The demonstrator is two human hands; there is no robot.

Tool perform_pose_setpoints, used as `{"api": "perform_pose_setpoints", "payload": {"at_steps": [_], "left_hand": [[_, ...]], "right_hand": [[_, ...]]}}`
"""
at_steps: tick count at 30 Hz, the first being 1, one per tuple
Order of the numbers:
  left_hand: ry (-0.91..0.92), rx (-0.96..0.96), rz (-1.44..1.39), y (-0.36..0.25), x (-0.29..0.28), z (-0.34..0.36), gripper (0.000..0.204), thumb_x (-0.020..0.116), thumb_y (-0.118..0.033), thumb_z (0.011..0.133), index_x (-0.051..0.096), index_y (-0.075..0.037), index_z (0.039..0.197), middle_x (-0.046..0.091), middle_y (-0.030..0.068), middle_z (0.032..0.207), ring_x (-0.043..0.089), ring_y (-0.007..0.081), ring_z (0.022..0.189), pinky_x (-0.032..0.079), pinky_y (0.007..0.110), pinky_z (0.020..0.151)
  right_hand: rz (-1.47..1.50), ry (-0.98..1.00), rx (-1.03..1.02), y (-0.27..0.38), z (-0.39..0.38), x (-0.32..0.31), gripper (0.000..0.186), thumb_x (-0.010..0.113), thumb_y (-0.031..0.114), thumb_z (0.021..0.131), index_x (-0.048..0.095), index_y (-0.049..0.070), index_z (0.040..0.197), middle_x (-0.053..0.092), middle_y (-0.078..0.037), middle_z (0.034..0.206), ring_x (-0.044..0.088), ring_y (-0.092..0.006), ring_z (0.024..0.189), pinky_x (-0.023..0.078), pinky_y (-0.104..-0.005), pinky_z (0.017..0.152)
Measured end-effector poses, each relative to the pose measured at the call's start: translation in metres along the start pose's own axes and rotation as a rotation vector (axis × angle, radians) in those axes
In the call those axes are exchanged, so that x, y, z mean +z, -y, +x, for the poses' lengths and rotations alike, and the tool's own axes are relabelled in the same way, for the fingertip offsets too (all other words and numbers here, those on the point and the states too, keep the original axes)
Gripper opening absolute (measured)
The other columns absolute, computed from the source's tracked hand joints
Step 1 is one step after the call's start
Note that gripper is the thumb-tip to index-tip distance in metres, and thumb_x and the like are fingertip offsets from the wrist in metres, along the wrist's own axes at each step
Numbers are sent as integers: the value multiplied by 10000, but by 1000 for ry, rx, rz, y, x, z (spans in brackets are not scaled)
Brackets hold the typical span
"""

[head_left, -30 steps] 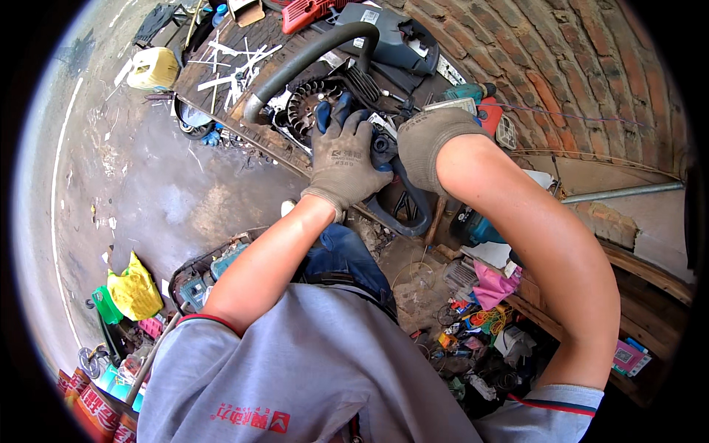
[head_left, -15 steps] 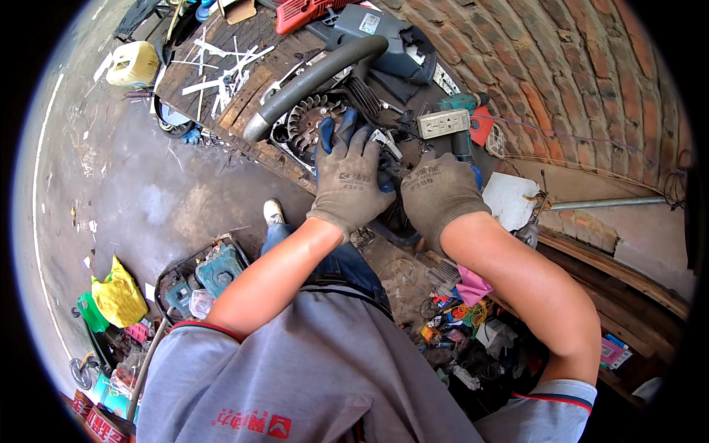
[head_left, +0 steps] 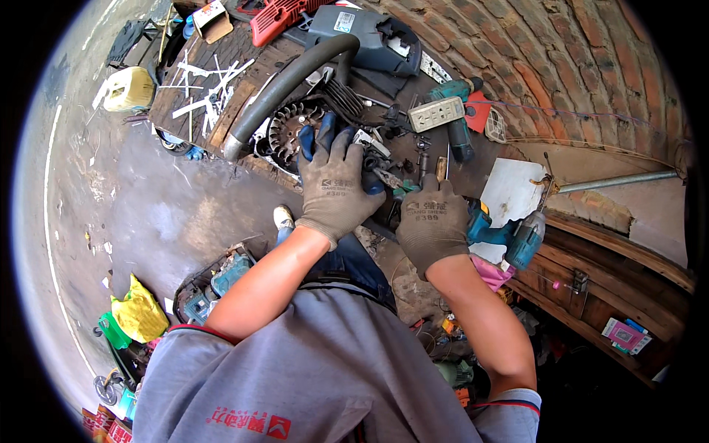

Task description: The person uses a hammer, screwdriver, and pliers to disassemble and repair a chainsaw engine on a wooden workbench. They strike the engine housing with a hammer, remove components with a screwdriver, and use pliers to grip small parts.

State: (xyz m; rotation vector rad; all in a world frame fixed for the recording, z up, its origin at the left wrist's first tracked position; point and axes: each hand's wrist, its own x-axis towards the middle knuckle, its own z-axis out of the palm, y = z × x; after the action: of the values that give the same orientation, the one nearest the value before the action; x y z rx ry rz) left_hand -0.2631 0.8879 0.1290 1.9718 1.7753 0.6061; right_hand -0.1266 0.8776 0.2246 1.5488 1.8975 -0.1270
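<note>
My left hand (head_left: 334, 188), in a grey-brown work glove with blue on the fingers, lies on a partly opened engine tool with a finned metal flywheel (head_left: 284, 136) and a thick grey curved handle (head_left: 288, 92). Its fingers are stretched and spread beside the flywheel. My right hand (head_left: 432, 221), gloved alike, is over the near edge of the bench with its fingers bent down. What lies under those fingertips is hidden. Just beyond them are a screwdriver (head_left: 442, 168) with a wooden-coloured handle and pliers (head_left: 388, 177).
A beige socket block (head_left: 436, 114) rests by a teal power drill (head_left: 459, 140). Right of my right hand is a blue-teal impact driver (head_left: 524, 240). A dark grey machine cover (head_left: 362, 40) and a red part (head_left: 284, 18) occupy the far bench. The brick wall (head_left: 561, 74) borders the right.
My right hand has drawn back from near the socket block toward me. The impact driver beside it now shows. My left hand stays on the engine; the whole view has shifted somewhat.
</note>
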Motion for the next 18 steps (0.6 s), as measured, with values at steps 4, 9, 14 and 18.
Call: {"api": "perform_pose_setpoints", "payload": {"at_steps": [4, 9, 14, 18], "left_hand": [[55, -3, 9, -3, -3, -2, 732, 842, -421, 600, 622, -79, 1209, 540, 148, 1436, 506, 393, 1309, 298, 599, 1115], [12, 38, 7, 5, 3, -4, 672, 802, -445, 677, 633, -76, 1213, 549, 177, 1431, 509, 406, 1312, 291, 608, 1116], [10, 86, 69, 7, 2, -5, 579, 744, -370, 766, 609, -40, 1223, 556, 178, 1398, 498, 403, 1299, 373, 544, 1065], [-25, 111, 100, 9, 4, -5, 547, 724, -352, 799, 606, -41, 1233, 565, 161, 1394, 508, 399, 1282, 371, 536, 1069]], "right_hand": [[154, -76, 70, 2, -7, 25, 256, 648, 216, 811, 768, 37, 948, 640, -139, 1097, 636, -316, 1050, 550, -424, 825], [397, -242, 124, 8, -11, 70, 254, 668, 187, 785, 754, 28, 963, 624, -164, 1150, 625, -331, 1048, 538, -429, 834], [598, -357, 178, 22, -9, 101, 248, 668, 164, 766, 737, 4, 942, 612, -205, 1159, 619, -377, 1064, 532, -467, 895], [697, -346, 184, 30, -4, 115, 259, 665, 161, 766, 737, -6, 950, 611, -213, 1161, 616, -390, 1062, 529, -475, 917]]}}
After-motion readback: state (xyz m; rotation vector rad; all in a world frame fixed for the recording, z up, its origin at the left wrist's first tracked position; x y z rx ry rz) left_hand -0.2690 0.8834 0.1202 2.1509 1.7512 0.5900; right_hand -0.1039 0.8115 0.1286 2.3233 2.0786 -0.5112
